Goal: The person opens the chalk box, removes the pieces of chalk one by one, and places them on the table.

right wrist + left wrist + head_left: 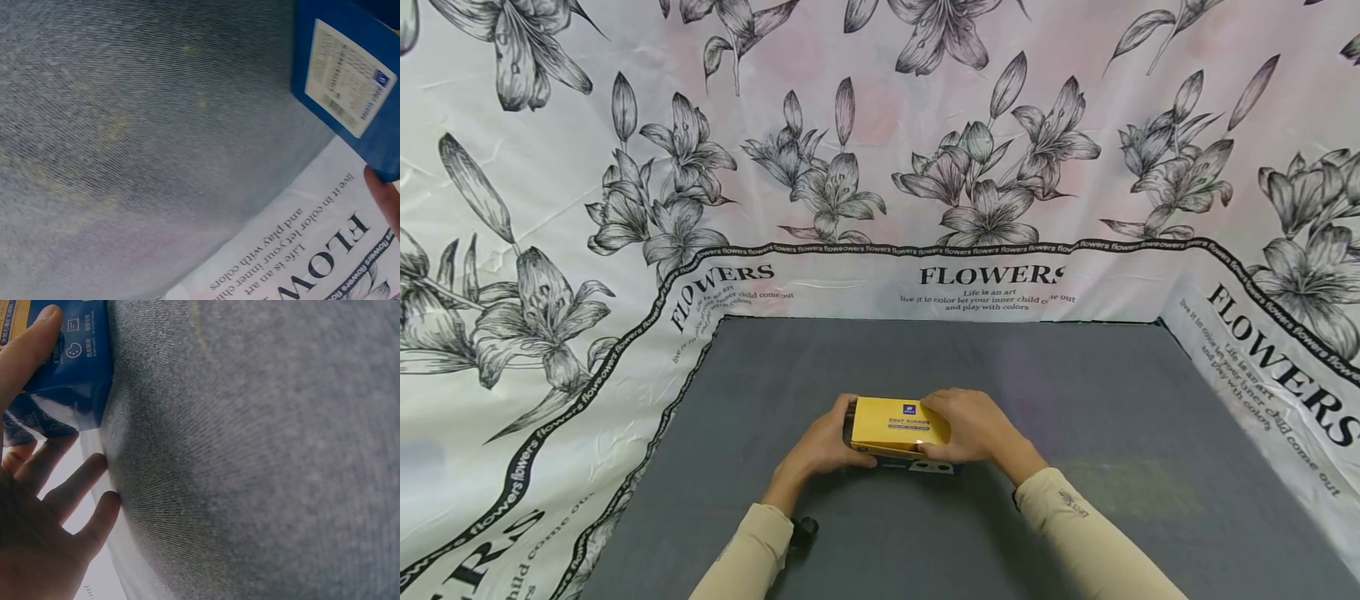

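Observation:
A yellow and blue cardboard box (891, 423) is between both hands, over the middle of the dark grey tabletop. My left hand (826, 440) holds its left end, thumb on the front side and fingers behind. In the left wrist view the thumb presses a blue side (84, 353) printed with small white icons, while two fingers spread away below. At the other end my right hand (972, 425) grips the yellow top part, fingers over the top and thumb at the front edge. A white label (350, 78) shows on a blue face in the right wrist view.
Grey cloth (1135, 400) covers the table around the box. White fabric (887, 287) printed with black flowers and lettering stands along the back and both sides. A small black device (805, 529) sits at the left wrist.

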A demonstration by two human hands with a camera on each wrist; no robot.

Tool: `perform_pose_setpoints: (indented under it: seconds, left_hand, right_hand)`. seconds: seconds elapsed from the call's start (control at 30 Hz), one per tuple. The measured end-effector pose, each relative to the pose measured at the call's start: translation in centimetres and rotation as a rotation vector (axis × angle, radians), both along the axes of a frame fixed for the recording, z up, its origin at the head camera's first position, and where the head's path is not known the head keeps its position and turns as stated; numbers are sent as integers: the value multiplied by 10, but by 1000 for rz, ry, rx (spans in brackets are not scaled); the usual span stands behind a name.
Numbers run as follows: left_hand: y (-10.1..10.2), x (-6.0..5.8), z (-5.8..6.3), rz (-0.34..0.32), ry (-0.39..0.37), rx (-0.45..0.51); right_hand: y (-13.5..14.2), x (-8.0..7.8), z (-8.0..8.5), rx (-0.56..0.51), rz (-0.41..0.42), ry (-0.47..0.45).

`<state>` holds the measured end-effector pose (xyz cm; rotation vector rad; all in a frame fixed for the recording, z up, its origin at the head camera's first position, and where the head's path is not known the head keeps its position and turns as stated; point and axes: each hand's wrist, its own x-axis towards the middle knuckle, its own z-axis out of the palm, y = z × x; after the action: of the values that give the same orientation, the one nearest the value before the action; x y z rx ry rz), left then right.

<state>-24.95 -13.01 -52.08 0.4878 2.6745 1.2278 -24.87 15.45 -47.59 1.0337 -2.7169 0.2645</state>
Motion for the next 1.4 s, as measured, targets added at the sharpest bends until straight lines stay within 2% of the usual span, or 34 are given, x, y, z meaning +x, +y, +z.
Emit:
perform_pose_setpoints:
  seconds: [0.17,0.4,0.77,1.1,1.2,1.4]
  left_hand:
    - [0,0,-1,-5,8,-7]
    - [0,1,0,-25,29,4]
    - [0,1,2,-17,32,11]
    - [-3,-1,2,-15,10,16]
    - [-3,-1,1,-9,2,-4]
    - [-2,0,0,-4,-14,-12]
  right_hand:
    - [2,-2,-4,-34,10,31]
    - [3,-3,-1,-66,7,49]
    - [4,-4,3,-143,-33,-36]
    - [14,-5,-4,-415,-118,-16]
    - [16,-2,-7,-514,-176,-58]
    - [16,4,-18,-740,-262,-199]
